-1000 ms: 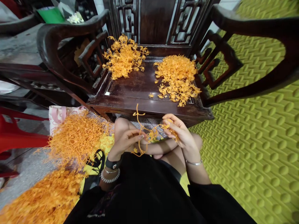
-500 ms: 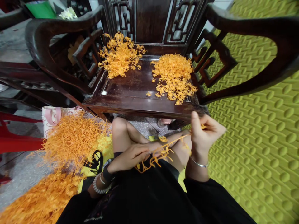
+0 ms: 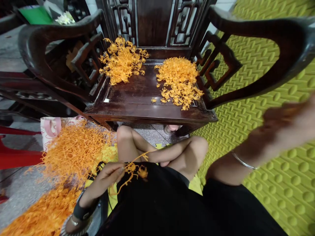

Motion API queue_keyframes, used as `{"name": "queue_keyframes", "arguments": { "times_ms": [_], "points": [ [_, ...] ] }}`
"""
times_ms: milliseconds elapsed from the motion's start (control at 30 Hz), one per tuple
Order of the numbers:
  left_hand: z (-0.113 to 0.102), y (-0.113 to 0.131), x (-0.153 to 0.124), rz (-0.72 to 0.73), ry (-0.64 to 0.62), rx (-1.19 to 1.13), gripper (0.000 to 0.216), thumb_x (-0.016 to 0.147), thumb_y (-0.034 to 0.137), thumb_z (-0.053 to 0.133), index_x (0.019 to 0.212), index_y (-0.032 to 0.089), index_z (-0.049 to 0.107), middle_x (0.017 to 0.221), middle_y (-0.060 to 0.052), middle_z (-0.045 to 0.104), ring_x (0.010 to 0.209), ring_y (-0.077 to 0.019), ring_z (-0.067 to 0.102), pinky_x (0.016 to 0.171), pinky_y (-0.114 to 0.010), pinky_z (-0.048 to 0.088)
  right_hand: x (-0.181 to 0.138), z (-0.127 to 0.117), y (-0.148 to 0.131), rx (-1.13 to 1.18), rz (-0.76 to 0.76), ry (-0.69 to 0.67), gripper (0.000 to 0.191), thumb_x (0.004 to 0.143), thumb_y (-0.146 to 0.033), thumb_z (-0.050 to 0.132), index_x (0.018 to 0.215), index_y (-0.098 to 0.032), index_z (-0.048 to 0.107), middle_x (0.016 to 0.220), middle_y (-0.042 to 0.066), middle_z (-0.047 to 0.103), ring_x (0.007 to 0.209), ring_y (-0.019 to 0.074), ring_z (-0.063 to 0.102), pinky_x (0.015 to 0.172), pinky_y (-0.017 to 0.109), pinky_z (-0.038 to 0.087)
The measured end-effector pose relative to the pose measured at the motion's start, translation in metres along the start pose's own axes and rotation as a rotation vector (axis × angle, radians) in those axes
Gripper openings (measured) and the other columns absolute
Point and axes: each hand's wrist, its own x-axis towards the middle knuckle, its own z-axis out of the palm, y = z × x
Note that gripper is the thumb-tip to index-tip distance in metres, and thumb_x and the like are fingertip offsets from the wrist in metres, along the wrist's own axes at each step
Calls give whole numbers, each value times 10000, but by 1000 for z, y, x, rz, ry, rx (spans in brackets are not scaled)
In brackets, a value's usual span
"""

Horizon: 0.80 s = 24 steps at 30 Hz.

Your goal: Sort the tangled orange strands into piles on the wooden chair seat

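Note:
My left hand [image 3: 108, 173] pinches an orange plastic sprue strip [image 3: 134, 170] over my lap, beside my crossed knees. My right hand [image 3: 292, 123] is swung far out to the right over the green mat and is smeared by motion, so its fingers cannot be read. On the dark wooden chair seat [image 3: 133, 98] in front of me lie two heaps of small orange plastic pieces, a left heap [image 3: 120, 60] and a right heap [image 3: 178, 80].
A large tangle of orange sprues [image 3: 73, 154] lies on the floor at my left, over a pink-and-white bag [image 3: 52, 127]. More orange pieces [image 3: 36, 213] fill the lower left corner. A green textured mat [image 3: 270, 164] covers the floor at right. A red stool [image 3: 17, 157] stands far left.
My right hand has swung away from the strip, out to the right and up. My left hand has drawn the strip down and left toward my lap.

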Motion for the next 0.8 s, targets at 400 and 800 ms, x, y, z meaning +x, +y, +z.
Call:
{"name": "queue_keyframes", "arguments": {
  "times_ms": [400,800],
  "points": [
    [48,6,31,87,143,-512,310,921,387,508,1089,194,684,578,-22,567,498,-108,440,481,-225,332,24,128,99,-621,-56,-544,520,754,-642,616,572,-159,553,773,138,595,953,320,520,943,568,324],
    [63,-9,70,24,76,-605,279,848,410,617,958,161,681,626,-22,569,509,-96,434,510,-218,359,-89,39,-4,842,289,-1666,721,798,-595,615,1383,-211,442,1358,117,520,1239,233,514,1036,382,420]
  ]
}}
